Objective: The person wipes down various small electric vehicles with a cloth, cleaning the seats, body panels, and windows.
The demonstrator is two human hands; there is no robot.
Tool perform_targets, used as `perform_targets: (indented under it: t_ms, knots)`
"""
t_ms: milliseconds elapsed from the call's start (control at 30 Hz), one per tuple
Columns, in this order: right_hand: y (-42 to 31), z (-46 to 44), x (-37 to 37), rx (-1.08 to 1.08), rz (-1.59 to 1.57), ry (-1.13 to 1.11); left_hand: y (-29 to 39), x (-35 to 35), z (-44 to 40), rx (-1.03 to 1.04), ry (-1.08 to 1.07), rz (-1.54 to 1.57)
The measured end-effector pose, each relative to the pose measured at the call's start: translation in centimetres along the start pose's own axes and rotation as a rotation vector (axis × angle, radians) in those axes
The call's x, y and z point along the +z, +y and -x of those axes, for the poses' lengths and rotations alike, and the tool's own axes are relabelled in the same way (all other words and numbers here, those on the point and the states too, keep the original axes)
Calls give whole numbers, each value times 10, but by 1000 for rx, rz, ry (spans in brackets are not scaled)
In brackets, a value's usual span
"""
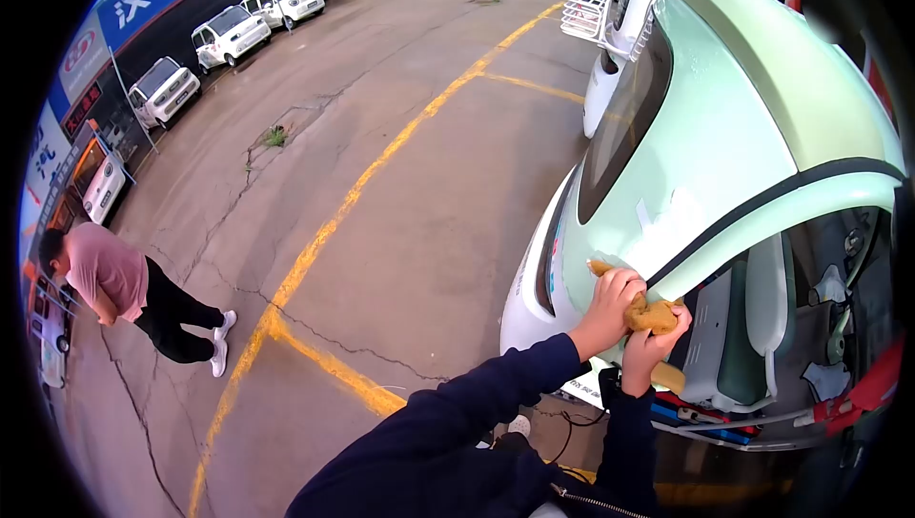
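Note:
A light green and white small car [734, 108] stands on my right with its side opening showing the seat inside. Beside the rear edge of that opening, both my hands are closed on a bunched, tan-brown cloth [653, 315]. My left hand [608, 308] grips its left side, and another corner of the cloth sticks out beyond the fingers toward the car body. My right hand [656, 348] holds the cloth from the lower right, with a dark band at the wrist. Whether the cloth presses on the paint, I cannot tell.
A green seat [748, 346] and a red strap-like piece [863, 389] show in the car's opening. Dark cables [569, 434] lie by my feet. A person in a pink shirt [110, 270] stands at left. Several white cars [232, 34] line the lot, and a white rack [583, 15] juts out behind.

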State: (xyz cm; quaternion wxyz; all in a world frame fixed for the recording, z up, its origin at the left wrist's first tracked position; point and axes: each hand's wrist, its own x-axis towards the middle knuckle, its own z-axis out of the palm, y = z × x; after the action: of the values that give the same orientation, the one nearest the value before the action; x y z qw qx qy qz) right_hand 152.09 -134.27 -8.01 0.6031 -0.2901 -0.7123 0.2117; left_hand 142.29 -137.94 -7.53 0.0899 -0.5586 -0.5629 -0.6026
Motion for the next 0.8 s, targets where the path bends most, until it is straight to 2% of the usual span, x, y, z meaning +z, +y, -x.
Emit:
perform_targets:
  t_ms: [100,200,233,300,367,400,433,500,533,567,600,667,700,733,767,800]
  knots:
    - [22,29,1,-21,93,-93,-22,9,35,-59,-25,-102]
    - [40,62,4,61,138,-158,-43,10,75,-228,-202,-147]
    - [54,78,4,155,154,-217,-52,10,92,-250,-197,-158]
    - [79,108,5,306,135,-307,-73,13,123,-337,-489,-187]
    - [121,142,3,662,-111,-499,-86,19,152,-390,-483,-167]
    - [145,160,-2,584,-40,-598,-83,18,157,-451,-547,-138]
    - [133,155,-10,639,11,-695,-83,18,158,-506,-606,-110]
    - [133,152,-13,756,-78,-665,-84,15,149,-517,-583,-141]
    - [127,140,-16,645,-77,-645,-79,10,139,-575,-564,-80]
    - [120,128,-17,686,-105,-572,-74,4,129,-637,-543,-19]
    - [104,106,-20,623,-19,-554,-69,-2,113,-641,-455,-19]
    - [69,72,-25,531,-11,-349,-50,-17,75,-745,-242,125]
    - [56,55,-29,456,-91,-285,-35,-29,50,-655,-145,122]
    - [54,41,-30,397,-218,-199,-14,-40,25,-728,-99,249]
    - [21,20,-35,375,-278,-165,-3,-41,11,-678,-31,424]
    - [7,7,-39,251,-303,-164,5,-40,1,-503,13,473]
